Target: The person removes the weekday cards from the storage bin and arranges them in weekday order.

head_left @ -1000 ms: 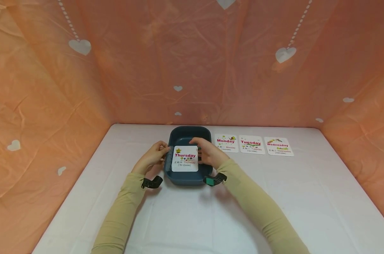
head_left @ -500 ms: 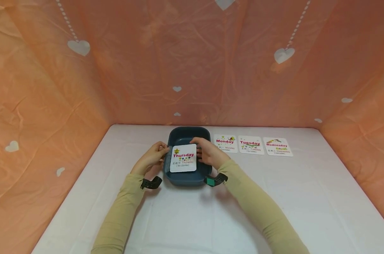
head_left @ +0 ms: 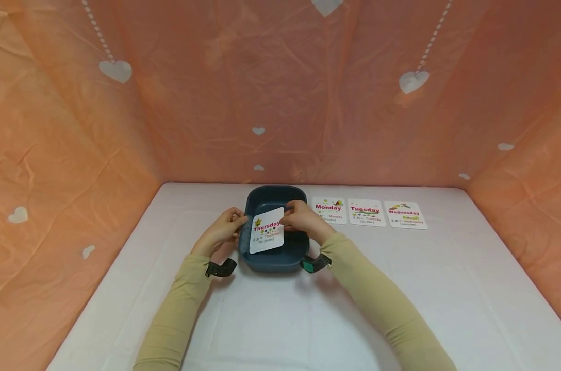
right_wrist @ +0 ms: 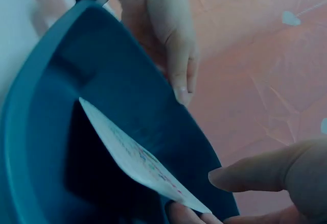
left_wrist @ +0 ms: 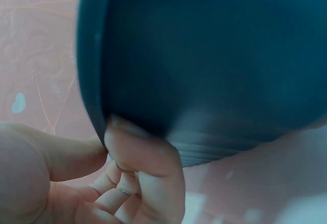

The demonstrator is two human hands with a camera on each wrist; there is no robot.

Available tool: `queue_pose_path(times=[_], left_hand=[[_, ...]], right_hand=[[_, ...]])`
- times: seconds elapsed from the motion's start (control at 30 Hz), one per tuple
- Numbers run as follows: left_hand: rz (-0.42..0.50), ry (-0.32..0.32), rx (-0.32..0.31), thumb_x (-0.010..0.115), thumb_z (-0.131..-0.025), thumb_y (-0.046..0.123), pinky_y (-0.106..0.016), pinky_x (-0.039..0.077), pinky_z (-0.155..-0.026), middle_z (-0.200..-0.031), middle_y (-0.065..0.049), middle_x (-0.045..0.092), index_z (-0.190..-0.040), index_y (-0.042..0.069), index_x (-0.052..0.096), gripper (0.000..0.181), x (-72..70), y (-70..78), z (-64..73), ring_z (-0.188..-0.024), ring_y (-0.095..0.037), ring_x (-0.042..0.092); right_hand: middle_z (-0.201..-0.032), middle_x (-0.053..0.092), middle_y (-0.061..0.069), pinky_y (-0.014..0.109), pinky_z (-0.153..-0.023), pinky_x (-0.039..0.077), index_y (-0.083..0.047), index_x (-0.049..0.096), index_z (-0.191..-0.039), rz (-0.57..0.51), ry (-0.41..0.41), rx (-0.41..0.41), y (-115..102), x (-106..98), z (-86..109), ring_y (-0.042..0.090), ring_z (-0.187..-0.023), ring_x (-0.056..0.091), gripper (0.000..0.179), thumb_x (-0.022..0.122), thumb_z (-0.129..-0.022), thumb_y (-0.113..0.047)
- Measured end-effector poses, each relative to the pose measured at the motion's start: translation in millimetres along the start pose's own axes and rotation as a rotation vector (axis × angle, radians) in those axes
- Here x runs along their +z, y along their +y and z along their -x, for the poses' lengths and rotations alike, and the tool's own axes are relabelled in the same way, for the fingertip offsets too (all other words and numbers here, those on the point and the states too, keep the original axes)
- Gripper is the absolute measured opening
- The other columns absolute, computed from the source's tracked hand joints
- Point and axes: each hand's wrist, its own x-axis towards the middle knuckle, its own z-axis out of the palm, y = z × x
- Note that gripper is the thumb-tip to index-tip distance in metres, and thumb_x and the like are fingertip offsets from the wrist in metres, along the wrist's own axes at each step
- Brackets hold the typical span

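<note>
A dark blue plastic box [head_left: 273,265] stands near the back of the table. My left hand [head_left: 221,231] pinches its left rim between thumb and fingers; the left wrist view shows the thumb outside and the index finger over the edge. Inside, a white "Thursday" card [head_left: 266,234] is tilted, its right side raised. My right hand [head_left: 306,220] holds that right edge. Fingertips [right_wrist: 186,215] lie beneath the card's edge in the right wrist view, and the thumb shows above it. Whether other cards lie under it is hidden.
Right of the box, the "Monday" card [head_left: 329,210], "Tuesday" card [head_left: 366,212] and "Wednesday" card [head_left: 406,214] lie face up in a row on the white tablecloth [head_left: 280,324]. An orange curtain [head_left: 303,103] with white hearts hangs behind and at both sides.
The "Thursday" card's right side has come up, turning the card from flat to slanted. My right fingers have closed on its edge. My left hand stays on the rim.
</note>
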Motion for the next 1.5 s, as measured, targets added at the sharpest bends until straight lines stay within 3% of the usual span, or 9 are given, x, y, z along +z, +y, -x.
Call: queue_pose_path(times=[0.27, 0.5, 0.77, 1.1, 1.5], left_hand=[[-0.008, 0.003, 0.004, 0.046, -0.103, 0.017, -0.026, 0.04, -0.055, -0.085, -0.01, 0.047, -0.109, 0.002, 0.044, 0.016, 0.0, 0.2, 0.9, -0.068, -0.015, 0.046], [-0.003, 0.003, 0.008, 0.045, -0.103, 0.015, -0.026, 0.04, -0.054, -0.083, -0.01, 0.046, -0.108, 0.002, 0.043, 0.015, 0.5, -0.1, 0.4, -0.065, -0.014, 0.046], [0.006, 0.002, 0.003, 0.045, -0.103, 0.015, -0.026, 0.04, -0.054, -0.085, -0.01, 0.045, -0.109, 0.002, 0.043, 0.015, 0.2, -0.3, -1.4, -0.068, -0.015, 0.046], [-0.009, 0.0, -0.013, 0.045, -0.103, 0.017, -0.026, 0.041, -0.055, -0.085, -0.009, 0.045, -0.108, 0.003, 0.044, 0.015, 0.0, 0.3, 0.4, -0.07, -0.016, 0.047], [-0.009, -0.002, -0.008, 0.045, -0.103, 0.019, -0.026, 0.042, -0.056, -0.087, -0.01, 0.046, -0.109, 0.003, 0.044, 0.017, -1.2, -0.8, -0.4, -0.071, -0.017, 0.048]], right_hand=[[-0.113, 0.052, 0.025, 0.033, -0.074, 0.054, 0.01, 0.027, -0.143, 0.074, 0.039, -0.022, 0, 0, -4.4, 0.029, -0.087, 0.063, 0.073, 0.066, -0.081, 0.011], [-0.094, 0.058, 0.018, 0.034, -0.068, 0.055, 0.013, 0.04, -0.135, 0.117, 0.005, -0.051, -2, -3, -7.4, 0.022, -0.067, 0.066, 0.064, 0.069, -0.077, 0.014], [-0.083, 0.057, 0.014, 0.035, -0.065, 0.056, 0.011, 0.048, -0.129, 0.149, 0.026, -0.053, -1, -3, -12.6, 0.016, -0.057, 0.062, 0.059, 0.07, -0.075, 0.016], [-0.087, 0.066, 0.022, 0.036, -0.061, 0.056, 0.01, 0.048, -0.127, 0.225, 0.053, -0.061, -1, 1, -14.8, 0.021, -0.064, 0.064, 0.049, 0.062, -0.08, 0.013], [-0.092, 0.063, 0.021, 0.031, -0.055, 0.054, 0.009, 0.053, -0.119, 0.327, 0.099, -0.047, -6, -2, -18.2, 0.025, -0.068, 0.066, 0.035, 0.058, -0.084, 0.011]])
